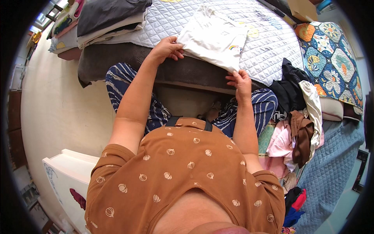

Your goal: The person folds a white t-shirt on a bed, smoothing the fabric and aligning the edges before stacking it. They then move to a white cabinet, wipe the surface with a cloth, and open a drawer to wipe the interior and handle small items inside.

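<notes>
A white garment (213, 35) with a small rainbow print near its right corner lies folded into a rough square on the white quilted cover (263, 55). Its near edge reaches the edge of the cover, above a dark brown drape. My left hand (169, 48) pinches the near left corner between thumb and fingers. At the near right corner, my right hand (241, 82) grips the cloth with thumb and forefinger, its other fingers curled. Between the two hands the near edge runs fairly straight. The underside of the garment is hidden.
A stack of folded clothes (112, 22) rests at the back left of the cover. Loose black, white, pink and brown clothes (302, 137) are heaped at my right. A patterned patchwork cover (330, 61) lies beyond them. A white cabinet (70, 175) stands behind my left arm.
</notes>
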The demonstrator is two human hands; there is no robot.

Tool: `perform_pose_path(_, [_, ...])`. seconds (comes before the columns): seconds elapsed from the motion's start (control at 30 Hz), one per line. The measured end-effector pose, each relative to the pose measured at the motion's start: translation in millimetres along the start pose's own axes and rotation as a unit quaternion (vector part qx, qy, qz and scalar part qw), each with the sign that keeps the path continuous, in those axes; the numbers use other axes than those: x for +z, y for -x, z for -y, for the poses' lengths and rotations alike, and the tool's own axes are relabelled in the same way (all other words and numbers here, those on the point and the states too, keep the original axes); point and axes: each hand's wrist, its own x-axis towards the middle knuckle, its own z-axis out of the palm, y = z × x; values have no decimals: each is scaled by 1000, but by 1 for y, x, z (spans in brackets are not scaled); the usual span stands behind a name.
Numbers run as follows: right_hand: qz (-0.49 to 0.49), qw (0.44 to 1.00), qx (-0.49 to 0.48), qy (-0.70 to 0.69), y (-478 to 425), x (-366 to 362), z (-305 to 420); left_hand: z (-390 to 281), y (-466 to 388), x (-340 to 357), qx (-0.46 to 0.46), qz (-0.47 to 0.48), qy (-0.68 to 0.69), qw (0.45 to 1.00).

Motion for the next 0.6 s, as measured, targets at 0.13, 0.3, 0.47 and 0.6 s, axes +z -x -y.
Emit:
perform_pose_path(0.13, [-47, 998, -30, 36, 2, -26, -1, 5, 12, 9, -25, 29, -28, 999])
perform_pose_path(0.3, [-61, 998, 19, 24, 12, -18, -2, 12, 30, 28, -24, -66, -16, 997])
perform_pose_path(0.47, [-94, 993, -35, 53, 7, -21, -1, 16, 28, 26, -2, -96, -12, 995])
perform_pose_path(0.6, [-113, 990, -39, 68, 7, -28, -4, 23, 35, 31, -36, -58, -58, 996])
